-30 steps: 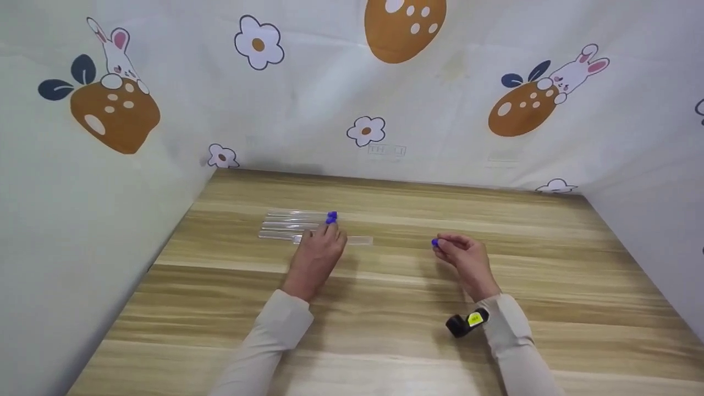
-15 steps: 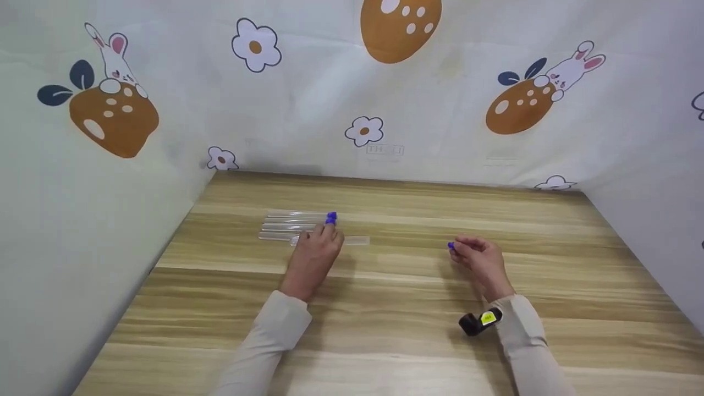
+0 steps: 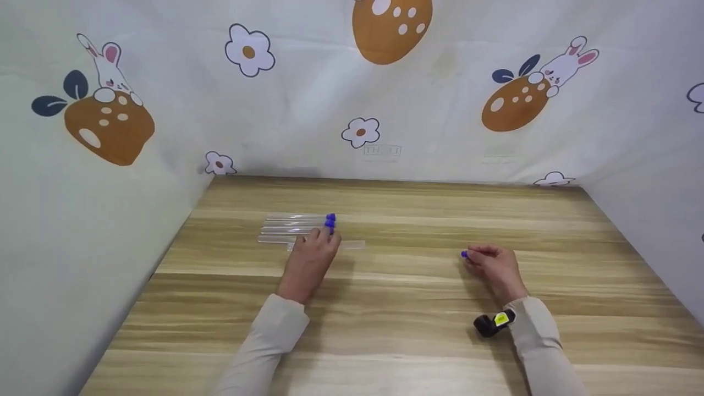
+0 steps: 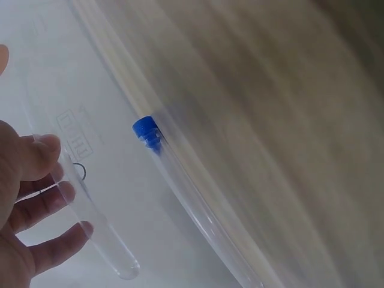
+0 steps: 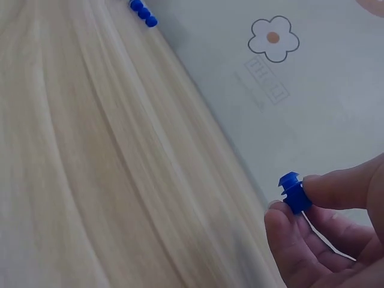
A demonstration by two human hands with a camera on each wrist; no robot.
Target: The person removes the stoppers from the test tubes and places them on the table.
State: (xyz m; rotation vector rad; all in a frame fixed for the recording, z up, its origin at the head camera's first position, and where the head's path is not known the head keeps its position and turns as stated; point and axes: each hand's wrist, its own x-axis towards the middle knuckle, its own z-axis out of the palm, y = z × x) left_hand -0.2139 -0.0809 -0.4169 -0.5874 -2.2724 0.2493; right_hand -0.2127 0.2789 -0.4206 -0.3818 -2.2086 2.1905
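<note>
My left hand (image 3: pixel 311 261) pinches a clear test tube (image 4: pixel 111 246) between thumb and fingers. Its rounded end points down to the lower right in the left wrist view, and no cap shows on it. Beside that hand, capped test tubes (image 3: pixel 291 224) lie side by side on the table, their blue caps (image 3: pixel 330 217) facing right. Well off to the right, my right hand (image 3: pixel 498 269) pinches a blue stopper (image 5: pixel 294 195) between thumb and fingertips, its ridged plug sticking out. The left hand partly covers the nearest lying tubes in the head view.
The wood-grain table (image 3: pixel 396 308) reaches back to a pale patterned curtain (image 3: pixel 297 110), which also stands along both sides. A black wrist camera (image 3: pixel 494 323) with a yellow label sits at the right cuff.
My right hand has moved to the right, away from the tubes, with the blue stopper in its fingers. The left hand keeps its hold on the test tube, nearly still.
</note>
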